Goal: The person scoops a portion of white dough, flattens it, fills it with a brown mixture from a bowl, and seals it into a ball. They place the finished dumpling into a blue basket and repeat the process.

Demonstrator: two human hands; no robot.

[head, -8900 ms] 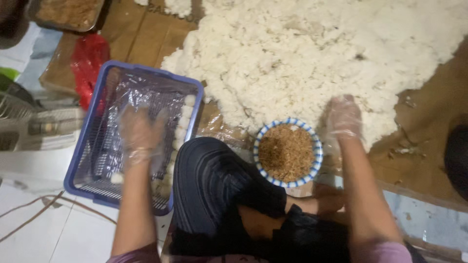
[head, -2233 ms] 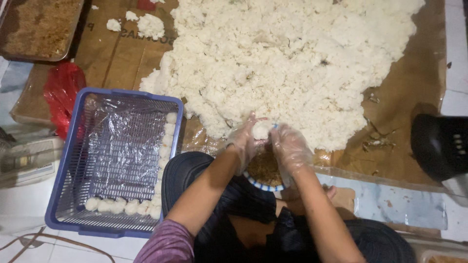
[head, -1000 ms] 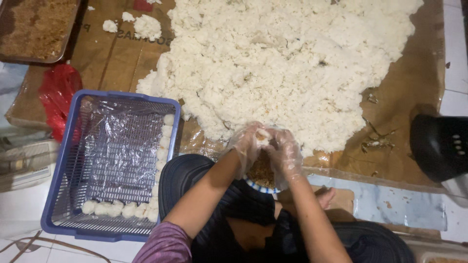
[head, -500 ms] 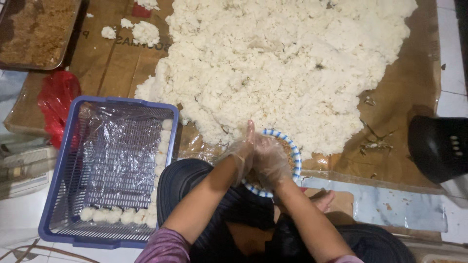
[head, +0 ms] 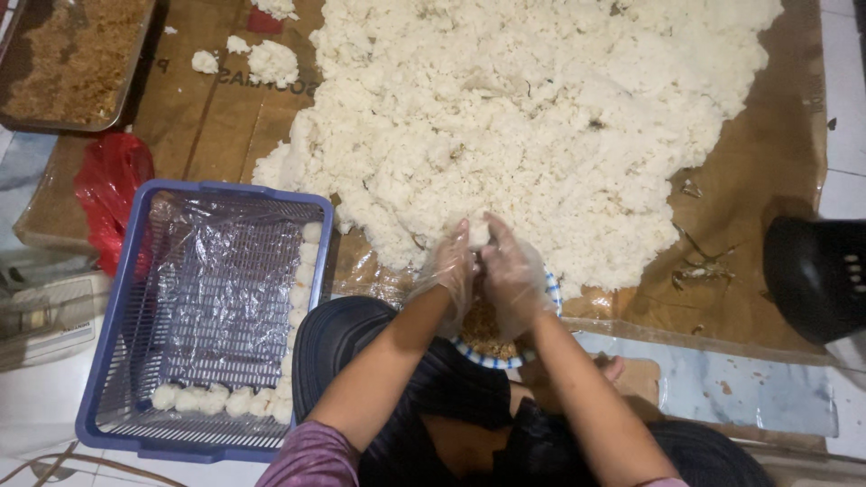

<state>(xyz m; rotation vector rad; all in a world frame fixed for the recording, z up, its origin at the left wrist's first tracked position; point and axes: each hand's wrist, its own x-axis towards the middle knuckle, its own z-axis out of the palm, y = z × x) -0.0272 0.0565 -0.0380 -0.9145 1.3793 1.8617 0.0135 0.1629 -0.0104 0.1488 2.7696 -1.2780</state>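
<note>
Nearest the camera, two bare forearms rise from the bottom edge, over a dark-clothed lap. Both hands wear thin clear plastic gloves and meet above a small bowl (head: pixel 492 347) with a blue-and-white rim, which holds brown crumbly filling and is mostly hidden beneath them. The left hand (head: pixel 446 271) and the right hand (head: pixel 510 280) are cupped together with fingers curled in — the grip of each is closed on a small rice ball (head: pixel 476 234), whose white top peeks out between the fingertips. The ball sits just above the bowl, right at the near edge of the big rice heap.

To the left, beside the knee, stands a blue plastic basket (head: pixel 99 361) lined with crinkled clear plastic film. Finished rice balls (head: pixel 216 399) lie in a row along its near wall and in a column up its right wall, touching one another.

Beyond the hands, a wide heap of cooked white rice (head: pixel 541 117) spreads over brown cardboard (head: pixel 749 198) laid on the floor. A few loose clumps (head: pixel 271 61) lie apart from it to the upper left. A crumpled red plastic bag (head: pixel 108 189) sits just past the basket — farther still, at the top left corner, a metal tray (head: pixel 72 59) holds more brown crumbs. A dark object (head: pixel 816 275) shows at the right edge.
</note>
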